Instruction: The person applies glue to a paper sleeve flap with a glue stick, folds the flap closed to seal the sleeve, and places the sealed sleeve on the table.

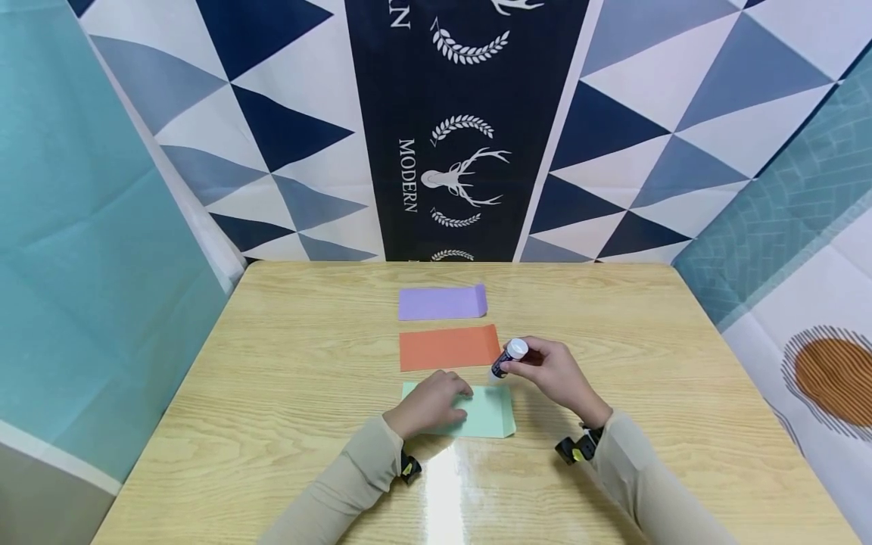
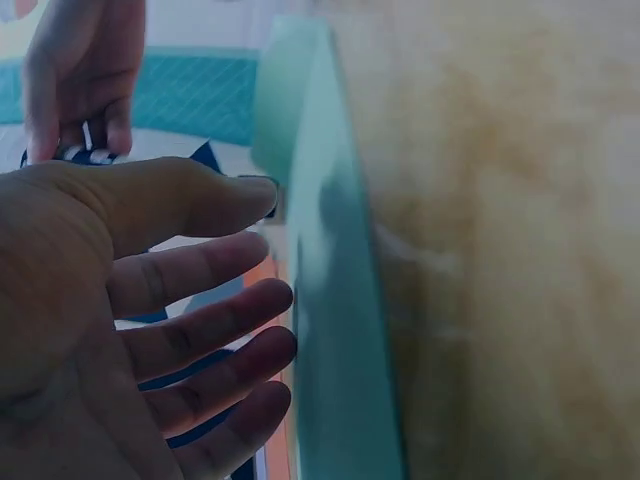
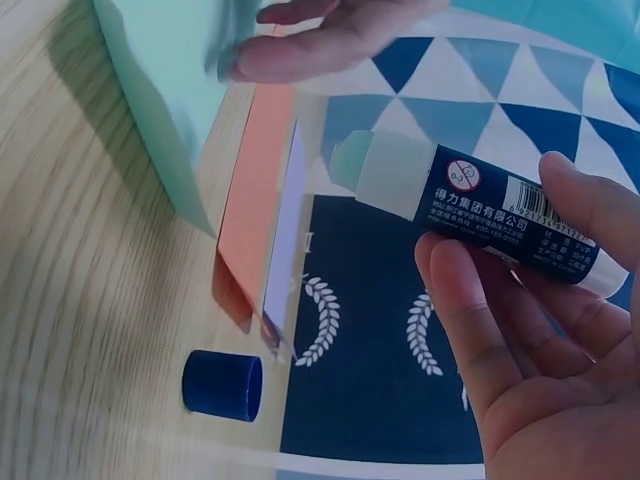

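In my right hand [image 1: 555, 371] is an uncapped glue stick [image 3: 500, 215], pinched between thumb and fingers. Its exposed tip points down toward the right end of a mint-green envelope [image 1: 487, 412] with a folded flap. My left hand [image 1: 432, 401] lies over the envelope's left part, covering some of it. In the left wrist view its fingers [image 2: 215, 305] are spread and relaxed, fingertips right by the green paper [image 2: 340, 300]. A dark blue cap [image 3: 222, 385] lies on the table in the right wrist view.
Beyond the green envelope lie an orange envelope [image 1: 446, 349] and a purple envelope [image 1: 439, 303], one behind the other on the wooden table [image 1: 293, 363]. A patterned cloth [image 1: 300, 151] hangs at the table's back edge. Teal cloth [image 1: 102, 227] borders the left side.
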Tool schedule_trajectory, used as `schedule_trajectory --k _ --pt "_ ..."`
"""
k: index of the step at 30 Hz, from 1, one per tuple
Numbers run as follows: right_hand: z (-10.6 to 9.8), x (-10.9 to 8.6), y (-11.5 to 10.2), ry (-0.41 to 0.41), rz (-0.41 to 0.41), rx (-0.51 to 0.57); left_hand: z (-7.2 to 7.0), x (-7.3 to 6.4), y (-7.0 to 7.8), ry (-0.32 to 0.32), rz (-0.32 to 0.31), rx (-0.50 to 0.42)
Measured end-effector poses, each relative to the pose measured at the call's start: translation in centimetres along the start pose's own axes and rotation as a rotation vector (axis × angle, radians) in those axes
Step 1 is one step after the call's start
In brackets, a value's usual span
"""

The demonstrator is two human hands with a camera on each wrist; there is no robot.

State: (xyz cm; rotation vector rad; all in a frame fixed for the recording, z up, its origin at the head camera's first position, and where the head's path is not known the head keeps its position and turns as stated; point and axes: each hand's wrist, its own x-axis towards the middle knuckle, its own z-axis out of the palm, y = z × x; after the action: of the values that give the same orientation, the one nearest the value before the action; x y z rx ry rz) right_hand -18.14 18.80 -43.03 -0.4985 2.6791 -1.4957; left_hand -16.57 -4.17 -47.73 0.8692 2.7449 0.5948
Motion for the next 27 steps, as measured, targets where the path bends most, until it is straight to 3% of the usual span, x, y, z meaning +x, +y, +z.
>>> schedule_trajectory --k 10,19,27 --pt "0.0 -0.1 0.8 0.016 0.004 -0.026 0.5 -0.6 0.3 -0.016 0.036 0.078" --pt "-0.1 0.2 0.9 0.044 0.006 -0.051 0.4 0.1 0.2 -0.013 0.004 0.077" --pt "0.1 1.0 1.2 0.028 0.036 -0.105 -0.1 0.8 0.2 -0.024 0.02 0.125"
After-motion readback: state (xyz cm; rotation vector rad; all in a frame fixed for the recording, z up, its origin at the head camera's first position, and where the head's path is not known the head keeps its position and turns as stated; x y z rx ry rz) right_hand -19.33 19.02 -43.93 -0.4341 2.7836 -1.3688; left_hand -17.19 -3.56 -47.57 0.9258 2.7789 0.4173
